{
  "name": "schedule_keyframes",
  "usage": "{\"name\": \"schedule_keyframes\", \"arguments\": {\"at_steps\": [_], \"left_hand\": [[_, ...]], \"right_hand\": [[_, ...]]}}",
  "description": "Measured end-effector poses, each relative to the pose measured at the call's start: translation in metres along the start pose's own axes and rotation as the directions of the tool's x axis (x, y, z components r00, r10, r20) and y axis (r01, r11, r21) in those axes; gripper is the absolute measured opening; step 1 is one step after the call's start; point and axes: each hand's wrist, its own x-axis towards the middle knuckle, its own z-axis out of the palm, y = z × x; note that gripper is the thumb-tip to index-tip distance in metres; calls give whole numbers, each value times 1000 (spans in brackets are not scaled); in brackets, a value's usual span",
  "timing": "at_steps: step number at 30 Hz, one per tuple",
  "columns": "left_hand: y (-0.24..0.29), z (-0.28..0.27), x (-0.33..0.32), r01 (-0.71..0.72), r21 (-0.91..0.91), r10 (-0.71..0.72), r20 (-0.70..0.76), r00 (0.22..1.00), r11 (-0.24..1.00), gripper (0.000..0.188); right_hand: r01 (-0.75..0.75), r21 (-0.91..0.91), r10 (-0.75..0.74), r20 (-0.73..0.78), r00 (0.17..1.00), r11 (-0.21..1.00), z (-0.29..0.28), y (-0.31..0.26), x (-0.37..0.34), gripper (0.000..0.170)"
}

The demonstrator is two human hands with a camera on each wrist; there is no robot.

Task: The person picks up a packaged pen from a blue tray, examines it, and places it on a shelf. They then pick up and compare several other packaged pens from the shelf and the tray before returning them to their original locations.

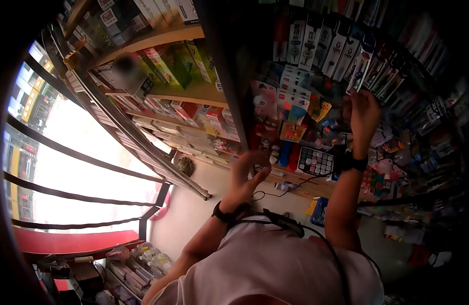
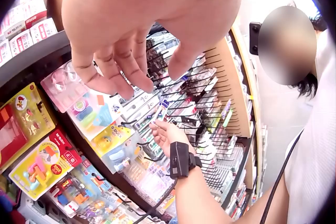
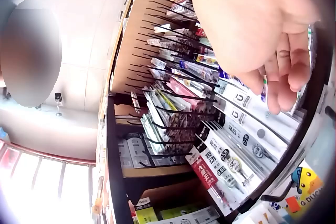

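Observation:
My right hand (image 1: 365, 114) is raised at the rack of hanging packets, its thumb and fingertips pinching a slim blue-and-white packet (image 2: 162, 110). In the right wrist view the fingers (image 3: 284, 56) curl down over this packet, covering most of it. Behind and beside it hang long white pen packets (image 3: 252, 121) on black hooks. My left hand (image 1: 244, 175) is held in the air in front of the lower display, fingers loosely bent and nothing in them. Seen from the left wrist, that hand (image 2: 142, 40) hangs before carded toys and a yellow duck packet (image 2: 111, 139).
Black metal hooks (image 3: 173, 95) stick out from the rack in rows. A wooden shelf unit (image 1: 189, 91) with boxed goods stands to the left, beside a bright glass front. A pad with rows of pale squares (image 1: 316, 161) lies below the hanging goods. A cable (image 1: 275, 194) trails below.

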Motion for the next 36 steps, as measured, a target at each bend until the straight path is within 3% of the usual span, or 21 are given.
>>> {"name": "schedule_keyframes", "arguments": {"at_steps": [5, 7, 8, 11, 13, 15, 17, 18, 19, 21, 23, 24, 25, 27, 30, 31, 36], "left_hand": [[7, 11, -7, 46, -22, -47, -17, 999, 999, 19], [3, 15, -10, 61, -21, -61, -16, 998, 998, 19], [-1, 18, -12, 57, -16, -57, -15, 998, 998, 18], [-1, 31, -20, 86, 3, -86, 16, 996, 996, 16], [3, 44, -22, 166, -27, -166, 12, 986, 986, 17], [-7, 51, -28, 120, 27, -121, 53, 991, 992, 20], [-13, 64, -37, 224, -25, -222, 59, 973, 974, 19], [-17, 70, -42, 237, -21, -235, 64, 970, 971, 19], [-23, 76, -47, 250, 28, -251, 86, 964, 968, 24], [-34, 89, -55, 273, 73, -280, 123, 952, 959, 29], [-45, 102, -67, 318, 78, -326, 148, 934, 945, 28], [-54, 108, -73, 308, 112, -322, 151, 935, 945, 27], [-50, 127, -79, 422, 46, -424, 160, 892, 906, 26], [-49, 140, -86, 436, 46, -436, 177, 882, 899, 22], [-49, 157, -89, 424, 134, -445, 253, 859, 896, 24], [-54, 163, -91, 351, 124, -372, 305, 877, 928, 25], [-58, 194, -110, 337, 91, -343, 421, 840, 937, 24]], "right_hand": [[51, -43, -46, 90, 995, 998, -7, 6, 2, 22], [67, -414, -95, -49, 994, 908, -11, -2, -11, 27], [130, -493, -194, -81, 978, 860, -17, 2, -17, 31], [66, -355, -118, -126, 985, 932, -40, 1, -46, 32], [66, -384, -130, -142, 981, 921, -60, 8, -64, 31], [214, -494, -276, -57, 959, 843, -81, 19, -84, 28], [170, -438, -221, -67, 973, 883, -101, 36, -104, 25], [104, -448, -124, -16, 992, 888, -113, 42, -115, 25], [37, -462, -24, 34, 999, 886, -125, 49, -125, 25], [-27, -410, 30, 2, 1000, 912, -139, 68, -148, 27], [-51, -512, 99, 67, 993, 857, -156, 83, -176, 28], [-94, -475, 182, 142, 973, 875, -155, 88, -191, 29], [-189, -476, 301, 170, 938, 859, -178, 88, -221, 30], [-258, -500, 409, 219, 886, 827, -197, 87, -253, 32], [-263, -483, 418, 248, 874, 836, -230, 84, -298, 31], [-286, -498, 434, 210, 876, 819, -241, 80, -310, 31], [-321, -552, 484, 176, 857, 769, -288, 49, -362, 30]]}}
